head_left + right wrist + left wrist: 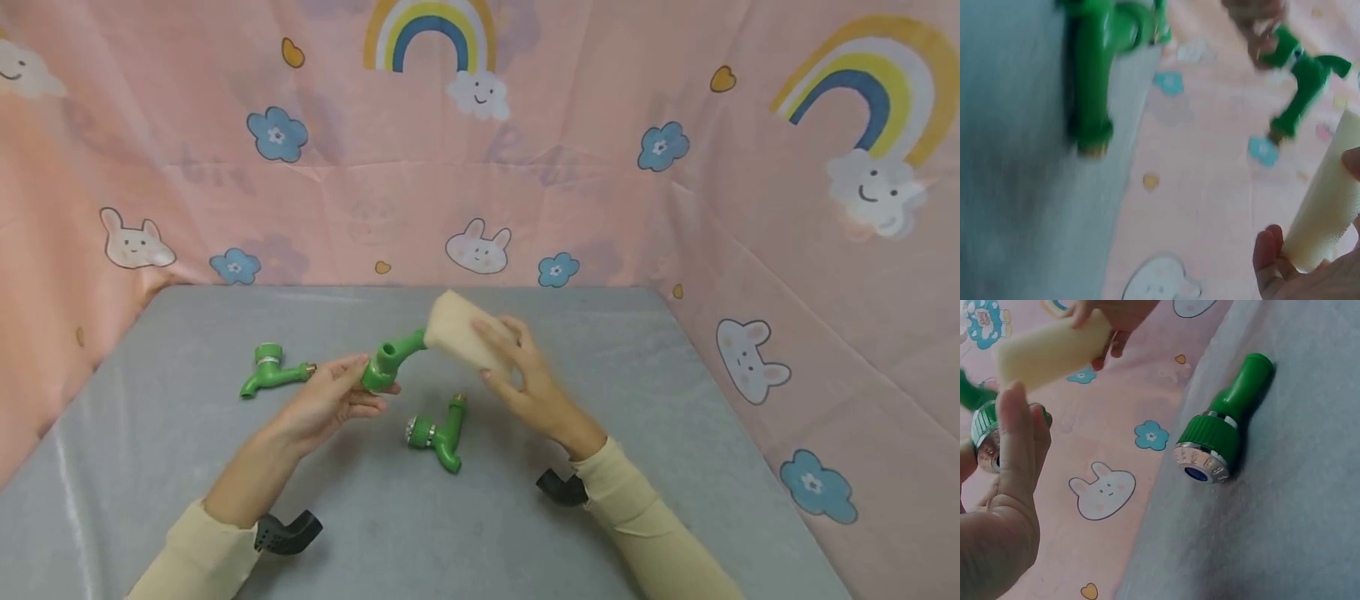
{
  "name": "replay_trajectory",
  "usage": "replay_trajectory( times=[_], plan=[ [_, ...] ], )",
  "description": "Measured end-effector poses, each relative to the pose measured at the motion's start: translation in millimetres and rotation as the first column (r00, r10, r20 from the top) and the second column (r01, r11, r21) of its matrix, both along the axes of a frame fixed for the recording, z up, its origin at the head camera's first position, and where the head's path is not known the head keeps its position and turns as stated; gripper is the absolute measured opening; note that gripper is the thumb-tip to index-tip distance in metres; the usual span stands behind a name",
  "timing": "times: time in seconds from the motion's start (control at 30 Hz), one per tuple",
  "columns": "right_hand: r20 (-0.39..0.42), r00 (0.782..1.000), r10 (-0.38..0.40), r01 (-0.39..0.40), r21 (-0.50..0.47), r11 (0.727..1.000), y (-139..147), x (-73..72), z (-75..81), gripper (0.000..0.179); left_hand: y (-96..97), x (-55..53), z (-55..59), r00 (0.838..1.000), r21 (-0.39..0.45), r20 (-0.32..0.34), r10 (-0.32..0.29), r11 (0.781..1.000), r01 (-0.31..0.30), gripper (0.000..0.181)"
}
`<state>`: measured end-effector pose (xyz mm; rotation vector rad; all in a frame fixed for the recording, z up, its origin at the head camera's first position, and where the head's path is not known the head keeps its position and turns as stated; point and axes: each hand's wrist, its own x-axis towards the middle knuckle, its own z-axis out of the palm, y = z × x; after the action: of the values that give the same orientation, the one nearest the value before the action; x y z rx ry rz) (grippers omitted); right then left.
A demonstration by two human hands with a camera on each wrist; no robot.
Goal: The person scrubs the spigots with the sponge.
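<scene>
My left hand grips a green plastic tap by its knob end, raised over the table, its spout opening facing up and its inlet pipe pointing right. In my right hand is a cream sponge block, pinched between thumb and fingers. One corner of the sponge overlaps the tap's far end in the head view. Below the hands a second green tap lies on the table; its clear-capped knob faces the left wrist camera. The right wrist view shows the sponge beside the held tap.
A third green tap lies on the grey tabletop left of my left hand. Pink cloth printed with rainbows and rabbits rises behind and beside the table. Black camera mounts stick out at both wrists.
</scene>
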<state>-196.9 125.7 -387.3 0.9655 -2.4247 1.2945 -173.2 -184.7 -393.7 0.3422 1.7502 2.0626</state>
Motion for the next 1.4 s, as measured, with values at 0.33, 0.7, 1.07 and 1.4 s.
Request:
replay_trajectory(
  times=[0.33, 0.7, 1.07, 1.4],
  plan=[
    [0.13, 0.991, 0.023, -0.028, 0.043, 0.999, -1.0, -3.2, -7.3, 0.057, -2.0, 3.5, 0.3, 0.995, -0.044, -0.089, 0.037, 0.998, -0.041, 0.023],
    [0.1, 0.994, 0.032, -0.03, -0.018, 0.999, 2.3, 2.1, -0.9, 0.056, 0.3, 6.0, 7.4, 0.948, -0.32, -0.317, 0.028, 0.938, -0.134, 0.04],
    [0.159, 0.983, 0.09, -0.103, 0.077, 0.992, -8.0, 6.1, -6.5, 0.055, 1.5, 8.5, 12.0, 0.857, -0.463, -0.515, 0.012, 0.837, -0.29, 0.026],
    [0.169, 0.986, 0.016, -0.033, 0.098, 0.995, 2.9, 1.6, -0.8, 0.056, -4.6, 7.6, 18.5, 0.82, -0.485, -0.572, -0.024, 0.816, -0.314, 0.037]
  ],
)
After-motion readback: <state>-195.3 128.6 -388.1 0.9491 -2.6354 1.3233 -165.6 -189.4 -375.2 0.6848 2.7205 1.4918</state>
